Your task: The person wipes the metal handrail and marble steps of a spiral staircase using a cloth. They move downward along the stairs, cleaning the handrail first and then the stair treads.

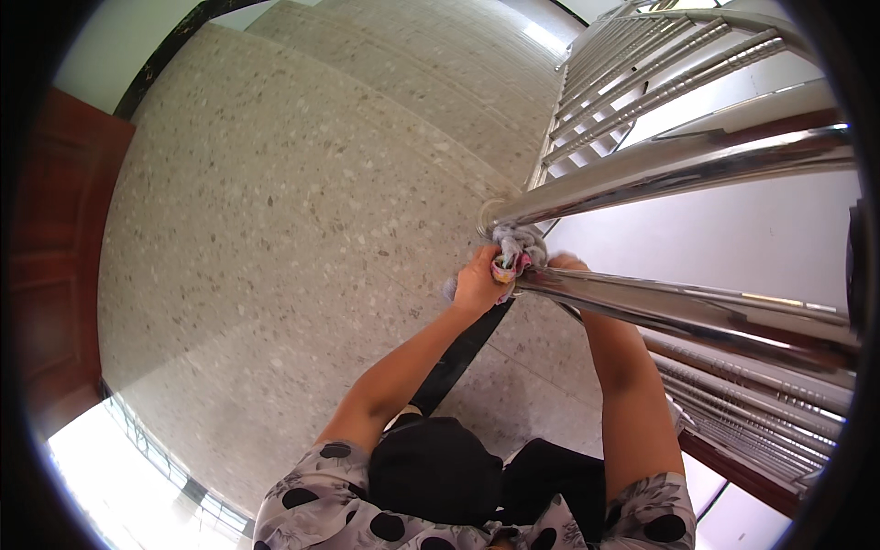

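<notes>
My left hand (480, 280) grips a crumpled grey cloth (517, 242) with pink and yellow patches. The cloth lies bunched against the foot of a shiny metal post (660, 302). On the far side of that post is my right hand (568, 262), partly hidden and blurred. It is at the cloth's right edge, and its fingers cannot be made out. Just beyond the cloth, a second thick metal post (646, 175) rises from a round base flange (489, 216) on the speckled stone floor (275, 206).
Stone steps (412, 75) lie at the top, beside a metal balustrade (639, 75). More railing bars (749, 405) stand at the lower right. A reddish-brown panelled door (55, 261) is at the left. A black strip (460, 357) crosses the floor near my knees (436, 467).
</notes>
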Demonstrator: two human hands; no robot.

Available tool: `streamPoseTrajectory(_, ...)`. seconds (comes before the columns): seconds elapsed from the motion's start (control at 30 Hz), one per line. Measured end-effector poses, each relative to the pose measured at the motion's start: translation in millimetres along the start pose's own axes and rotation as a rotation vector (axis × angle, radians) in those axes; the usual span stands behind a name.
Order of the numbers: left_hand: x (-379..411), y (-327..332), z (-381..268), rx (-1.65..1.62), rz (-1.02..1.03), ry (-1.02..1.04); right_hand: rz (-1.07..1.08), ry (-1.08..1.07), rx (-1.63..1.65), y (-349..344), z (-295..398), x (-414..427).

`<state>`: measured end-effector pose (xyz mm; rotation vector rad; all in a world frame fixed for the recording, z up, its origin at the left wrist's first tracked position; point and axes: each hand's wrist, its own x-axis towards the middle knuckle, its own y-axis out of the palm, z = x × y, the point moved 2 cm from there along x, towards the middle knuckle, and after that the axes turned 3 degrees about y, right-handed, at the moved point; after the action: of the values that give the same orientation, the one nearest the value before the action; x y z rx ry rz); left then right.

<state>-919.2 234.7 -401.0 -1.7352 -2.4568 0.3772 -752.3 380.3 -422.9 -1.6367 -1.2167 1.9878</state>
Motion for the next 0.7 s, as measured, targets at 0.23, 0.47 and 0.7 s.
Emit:
streamPoseTrajectory(0.23, 1, -105, 0, -0.762, 0.068, -0.414, -0.175, 0.152, 0.57, -46, -13, -48)
streamPoseTrajectory(0.47, -75, -206, -37, -0.9, -0.081, -0.231, -0.985, 0.144, 1.117, 4, 42, -195)
streamPoseTrajectory(0.7, -87, -134, -52, -1.033, 0.172, -0.473, -0.251, -0.11, 1.468, 43, 149, -195)
